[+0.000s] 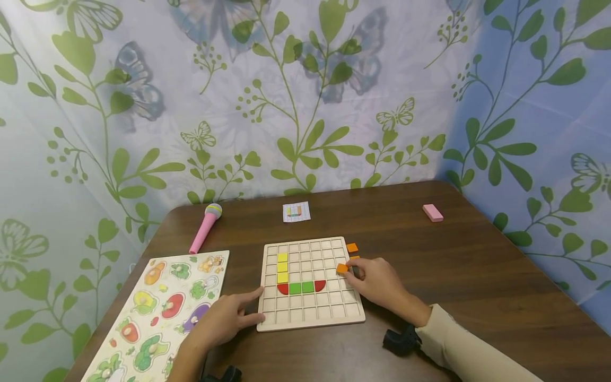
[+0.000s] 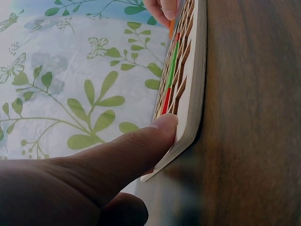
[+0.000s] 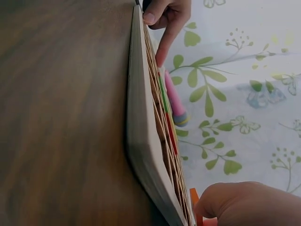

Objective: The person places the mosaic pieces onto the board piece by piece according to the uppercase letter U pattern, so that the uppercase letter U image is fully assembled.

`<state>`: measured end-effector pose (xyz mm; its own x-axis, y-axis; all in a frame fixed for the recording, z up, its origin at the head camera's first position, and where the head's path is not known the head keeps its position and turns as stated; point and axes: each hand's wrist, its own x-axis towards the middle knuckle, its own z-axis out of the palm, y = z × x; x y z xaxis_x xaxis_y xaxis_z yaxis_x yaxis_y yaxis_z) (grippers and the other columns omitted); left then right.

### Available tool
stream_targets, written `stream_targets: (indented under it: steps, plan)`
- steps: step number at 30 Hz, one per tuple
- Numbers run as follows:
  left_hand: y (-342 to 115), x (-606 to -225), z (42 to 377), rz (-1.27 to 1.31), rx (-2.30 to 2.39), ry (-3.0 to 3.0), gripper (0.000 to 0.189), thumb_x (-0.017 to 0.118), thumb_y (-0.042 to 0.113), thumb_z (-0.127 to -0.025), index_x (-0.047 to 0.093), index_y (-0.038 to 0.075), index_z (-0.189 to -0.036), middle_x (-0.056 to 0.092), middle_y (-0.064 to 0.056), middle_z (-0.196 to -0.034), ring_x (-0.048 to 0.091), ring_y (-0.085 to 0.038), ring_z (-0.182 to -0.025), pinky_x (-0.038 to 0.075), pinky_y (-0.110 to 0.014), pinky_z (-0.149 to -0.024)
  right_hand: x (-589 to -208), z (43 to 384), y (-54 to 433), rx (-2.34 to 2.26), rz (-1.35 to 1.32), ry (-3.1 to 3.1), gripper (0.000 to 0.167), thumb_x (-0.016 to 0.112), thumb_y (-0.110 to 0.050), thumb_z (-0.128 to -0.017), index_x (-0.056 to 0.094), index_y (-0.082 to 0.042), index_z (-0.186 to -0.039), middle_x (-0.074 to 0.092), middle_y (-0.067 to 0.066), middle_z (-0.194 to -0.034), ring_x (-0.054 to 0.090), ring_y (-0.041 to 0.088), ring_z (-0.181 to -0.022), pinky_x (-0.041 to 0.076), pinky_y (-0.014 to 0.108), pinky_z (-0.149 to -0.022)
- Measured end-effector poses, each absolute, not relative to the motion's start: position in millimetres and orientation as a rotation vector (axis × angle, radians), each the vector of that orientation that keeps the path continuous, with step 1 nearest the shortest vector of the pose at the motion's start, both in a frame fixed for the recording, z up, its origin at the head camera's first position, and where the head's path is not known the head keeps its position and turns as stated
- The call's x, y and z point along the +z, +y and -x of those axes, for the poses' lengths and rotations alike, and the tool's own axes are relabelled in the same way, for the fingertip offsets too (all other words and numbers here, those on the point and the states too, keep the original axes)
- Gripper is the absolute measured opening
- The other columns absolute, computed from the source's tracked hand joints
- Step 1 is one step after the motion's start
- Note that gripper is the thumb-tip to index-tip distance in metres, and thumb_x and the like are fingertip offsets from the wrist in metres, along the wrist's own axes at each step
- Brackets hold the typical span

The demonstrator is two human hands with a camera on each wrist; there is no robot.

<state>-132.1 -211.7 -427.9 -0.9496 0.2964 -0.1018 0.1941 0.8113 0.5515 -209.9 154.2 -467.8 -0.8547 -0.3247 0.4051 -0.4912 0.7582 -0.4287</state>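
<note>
A wooden grid board point(image 1: 315, 315) lies on the table, holding several yellow squares point(image 1: 282, 267), two green squares point(image 1: 302, 287) and two red quarter-round pieces point(image 1: 320, 285). My right hand point(image 1: 377, 281) pinches an orange square tile point(image 1: 341, 269) over the board's right side; the same orange tile point(image 3: 195, 203) shows at the fingertips in the right wrist view. Further orange tiles point(image 1: 352, 248) lie just past the board's right edge, one partly hidden by the hand. My left hand point(image 1: 224, 321) rests its thumb and forefinger on the board's left edge, fingers extended.
Left of the board lies a vegetable puzzle board point(image 1: 157, 286). A pink toy microphone point(image 1: 205, 228) lies behind it. At the back sits a small pattern card point(image 1: 296, 212) with a coloured grid drawing. A pink block point(image 1: 433, 213) is at the far right of the table point(image 1: 477, 276).
</note>
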Motion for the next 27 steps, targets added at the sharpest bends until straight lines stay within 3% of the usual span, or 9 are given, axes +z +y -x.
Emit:
stream_targets:
  steps: [15,27]
  plan:
    - [-212,-428,134,-0.390,0.817,2.822,0.066,0.077,0.044,-0.090,0.058,0.018,-0.147,0.041,0.006,-0.060,0.036,-0.008,-0.051,0.033,-0.026,-0.051,-466,211,142,0.811,-0.686,-2.695,0.022,0.078,-0.028,-0.090,0.080,-0.015,-0.107,0.036,-0.015,-0.052,0.030,0.003,-0.046,0.025,0.024,-0.048]
    - [-213,-431,134,-0.391,0.830,2.816,0.066,0.076,0.046,-0.090,0.058,0.019,-0.148,0.042,0.007,-0.059,0.036,-0.008,-0.050,0.034,-0.026,-0.050,-469,224,138,0.860,-0.968,-2.632,0.020,0.077,-0.025,-0.091,0.079,-0.016,-0.109,0.029,-0.017,-0.052,0.023,0.000,-0.045,0.023,0.021,-0.047]
